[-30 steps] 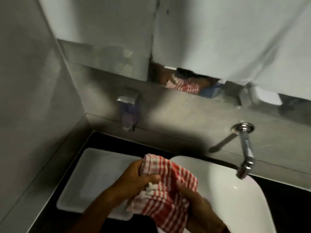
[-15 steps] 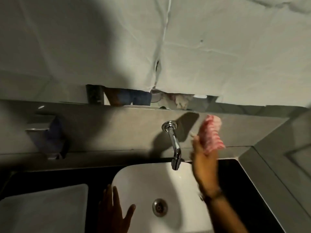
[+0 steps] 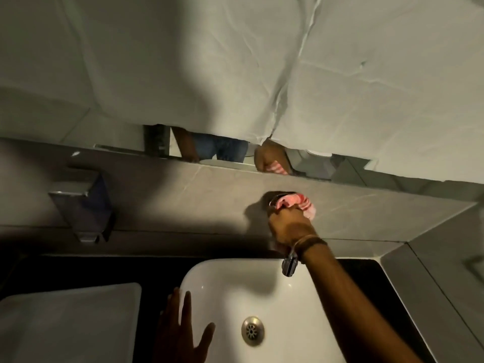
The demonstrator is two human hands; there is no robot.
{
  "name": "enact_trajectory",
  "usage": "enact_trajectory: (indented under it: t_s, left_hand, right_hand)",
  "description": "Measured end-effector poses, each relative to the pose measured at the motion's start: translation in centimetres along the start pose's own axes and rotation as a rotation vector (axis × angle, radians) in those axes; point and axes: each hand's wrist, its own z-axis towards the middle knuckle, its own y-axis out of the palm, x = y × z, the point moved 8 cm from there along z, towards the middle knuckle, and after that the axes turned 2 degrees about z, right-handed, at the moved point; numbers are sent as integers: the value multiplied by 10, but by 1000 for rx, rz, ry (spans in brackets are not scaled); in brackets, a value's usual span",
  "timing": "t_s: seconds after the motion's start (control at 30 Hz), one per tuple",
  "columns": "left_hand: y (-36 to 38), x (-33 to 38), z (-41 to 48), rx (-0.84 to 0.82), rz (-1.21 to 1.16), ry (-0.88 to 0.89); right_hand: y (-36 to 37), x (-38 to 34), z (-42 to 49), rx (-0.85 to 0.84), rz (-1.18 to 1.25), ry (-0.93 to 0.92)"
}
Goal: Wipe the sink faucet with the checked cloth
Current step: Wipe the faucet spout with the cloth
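Since half a second ago the checked cloth (image 3: pixel 296 203) has moved from beside the faucet (image 3: pixel 289 264) onto its base at the grey wall (image 3: pixel 209 203), bunched in the clenched right hand (image 3: pixel 290 226), whose wrist covers the pipe so only the spout tip shows above the white sink (image 3: pixel 262 297). Open wall lies on both sides of the cloth, with the soap dispenser (image 3: pixel 81 205) well apart to the left. Lower down, the left hand (image 3: pixel 180 334) rests flat with fingers spread on the sink's left rim, holding nothing, above the dark desk (image 3: pixel 157 268).
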Motion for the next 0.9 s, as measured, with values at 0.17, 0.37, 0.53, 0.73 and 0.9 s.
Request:
enact_trajectory:
  t_s: [0.17, 0.37, 0.53, 0.73, 0.9]
  left_hand:
    - [0, 2, 1, 26, 22, 13]
    - [-5, 3, 4, 90, 7, 14]
    - [-1, -1, 2, 102, 1, 8]
    - [-2, 0, 5, 52, -36, 13]
    - [5, 0, 4, -35, -25, 10]
  right_hand:
    - [-11, 5, 15, -85, 587, 31]
    - [1, 27, -5, -32, 534, -114]
    - [26, 1, -46, 217, -624, -446]
    - [29, -3, -48, 130, -918, -667]
    - [38, -29, -22, 36, -1249, -574]
